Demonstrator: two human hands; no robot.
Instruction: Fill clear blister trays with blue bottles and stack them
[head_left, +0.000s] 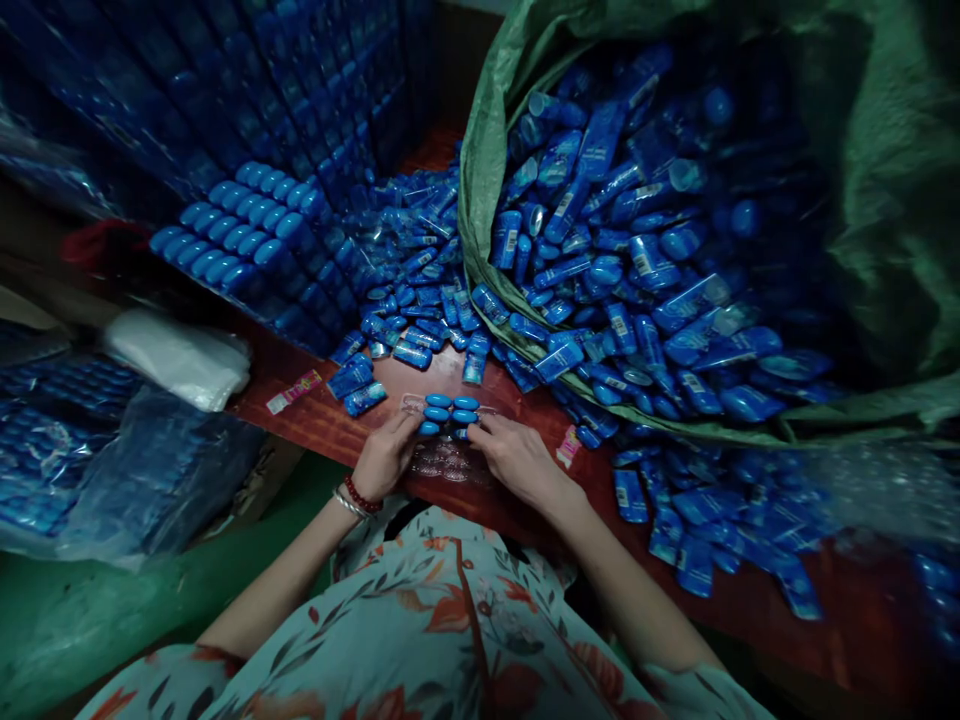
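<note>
while your left hand (pixel 386 455) has a narrow grip on one blue container (pixel 429 428), your right hand (pixel 517 455) pinches another container (pixel 461 434) at the clear tray (pixel 448 466).

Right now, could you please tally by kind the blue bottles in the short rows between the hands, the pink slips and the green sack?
Blue bottles in the short rows: 6
Pink slips: 2
Green sack: 1
Total: 9

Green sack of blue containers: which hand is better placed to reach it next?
Probably your right hand: it is nearer the green sack, ahead and rightward; your left hand is farther off.
</note>
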